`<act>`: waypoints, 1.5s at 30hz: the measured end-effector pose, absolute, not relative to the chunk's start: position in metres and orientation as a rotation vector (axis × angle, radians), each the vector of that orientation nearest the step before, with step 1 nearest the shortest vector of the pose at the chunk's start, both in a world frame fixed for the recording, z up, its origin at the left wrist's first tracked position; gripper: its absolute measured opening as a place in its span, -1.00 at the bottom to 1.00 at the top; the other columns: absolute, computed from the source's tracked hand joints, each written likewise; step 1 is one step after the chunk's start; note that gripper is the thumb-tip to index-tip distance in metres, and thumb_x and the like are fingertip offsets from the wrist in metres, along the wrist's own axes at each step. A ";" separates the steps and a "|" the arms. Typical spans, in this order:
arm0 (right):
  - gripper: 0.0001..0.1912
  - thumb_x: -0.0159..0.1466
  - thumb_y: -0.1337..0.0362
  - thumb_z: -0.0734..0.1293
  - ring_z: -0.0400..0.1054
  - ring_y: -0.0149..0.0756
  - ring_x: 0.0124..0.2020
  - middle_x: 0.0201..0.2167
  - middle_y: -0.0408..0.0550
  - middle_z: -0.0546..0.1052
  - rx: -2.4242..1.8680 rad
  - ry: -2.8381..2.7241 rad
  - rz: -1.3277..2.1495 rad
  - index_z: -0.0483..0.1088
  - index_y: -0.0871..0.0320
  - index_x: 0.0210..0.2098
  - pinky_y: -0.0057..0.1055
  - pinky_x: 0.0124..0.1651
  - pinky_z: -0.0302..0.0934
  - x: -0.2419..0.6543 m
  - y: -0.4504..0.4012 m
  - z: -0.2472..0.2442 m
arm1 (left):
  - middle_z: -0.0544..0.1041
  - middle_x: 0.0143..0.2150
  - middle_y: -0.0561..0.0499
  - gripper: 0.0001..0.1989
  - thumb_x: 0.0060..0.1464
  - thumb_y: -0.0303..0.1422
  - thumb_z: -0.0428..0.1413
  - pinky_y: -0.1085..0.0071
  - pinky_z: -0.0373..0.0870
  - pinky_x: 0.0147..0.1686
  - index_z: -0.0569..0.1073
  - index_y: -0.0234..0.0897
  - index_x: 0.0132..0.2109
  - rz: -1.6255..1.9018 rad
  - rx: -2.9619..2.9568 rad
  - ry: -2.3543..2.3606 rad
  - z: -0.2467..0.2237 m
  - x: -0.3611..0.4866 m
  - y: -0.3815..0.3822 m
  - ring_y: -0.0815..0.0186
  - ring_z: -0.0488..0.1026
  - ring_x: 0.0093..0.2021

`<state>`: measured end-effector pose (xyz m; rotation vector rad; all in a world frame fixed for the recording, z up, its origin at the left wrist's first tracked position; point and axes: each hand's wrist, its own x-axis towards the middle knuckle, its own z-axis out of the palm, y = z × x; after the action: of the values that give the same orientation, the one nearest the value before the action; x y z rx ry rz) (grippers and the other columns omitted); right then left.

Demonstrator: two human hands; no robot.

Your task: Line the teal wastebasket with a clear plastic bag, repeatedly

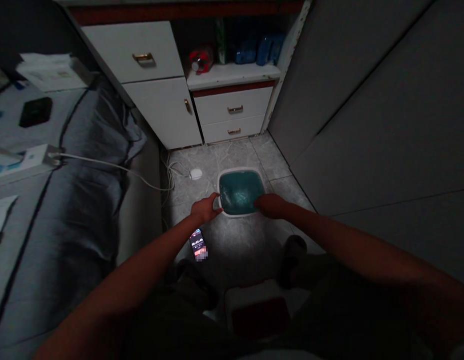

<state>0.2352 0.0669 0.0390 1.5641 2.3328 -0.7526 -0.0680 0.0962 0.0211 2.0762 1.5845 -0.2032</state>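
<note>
A plastic basin (241,192) with a teal inside and a pale rim is on or just above the grey tiled floor in front of me; I cannot tell whether it touches. A shiny patch shows in its middle. My left hand (206,207) grips its left side, fingers and thumb bent around the rim. At the lower right corner my right hand (271,205) closes on the rim, with its thumb toward the inside. Below my left hand, a phone (197,245) with a lit timer screen lies on the floor.
A white cabinet (162,112) with drawers and a shelf holding bottles stands ahead. Grey panels (367,125) rise at right, a bed (92,165) at left. A white cable (115,164) runs from a power strip (32,159) to the floor. A red-and-white stool-like object (256,290) stands between my feet.
</note>
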 end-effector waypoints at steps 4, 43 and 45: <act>-0.71 0.36 0.36 0.28 0.55 -0.04 -0.03 -0.07 0.09 0.67 1.619 2.420 -0.818 0.63 0.11 -0.07 -0.22 0.05 0.33 0.266 0.023 0.071 | 0.60 -0.26 -0.01 -0.88 0.17 -0.28 0.15 0.36 0.36 -0.19 0.53 -0.20 -0.20 0.101 2.066 1.524 0.034 -0.054 0.080 0.19 0.53 -0.21; -0.54 0.29 0.15 0.40 0.19 -0.45 -0.51 -0.22 -0.05 0.57 2.549 2.994 -0.984 0.51 0.15 0.14 -0.47 -0.41 0.16 0.298 0.109 0.131 | 0.46 -0.37 0.12 -0.59 0.10 -0.27 0.35 0.48 0.32 -0.37 0.51 -0.27 0.07 1.368 1.778 1.051 0.215 -0.075 0.104 0.42 0.36 -0.41; -0.73 0.30 0.16 0.39 0.26 -0.43 -0.46 -0.24 -0.06 0.59 2.418 2.969 -0.899 0.57 0.17 -0.09 -0.46 -0.34 0.19 0.293 0.102 0.126 | 0.43 -0.38 0.09 -0.74 0.09 -0.23 0.33 0.47 0.31 -0.37 0.49 -0.26 -0.17 1.277 1.807 1.096 0.222 -0.071 0.082 0.39 0.37 -0.40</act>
<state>0.2933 0.1022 0.1263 2.4180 2.9690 -0.8987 -0.0708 0.0825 0.2215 1.8068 1.0956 1.2773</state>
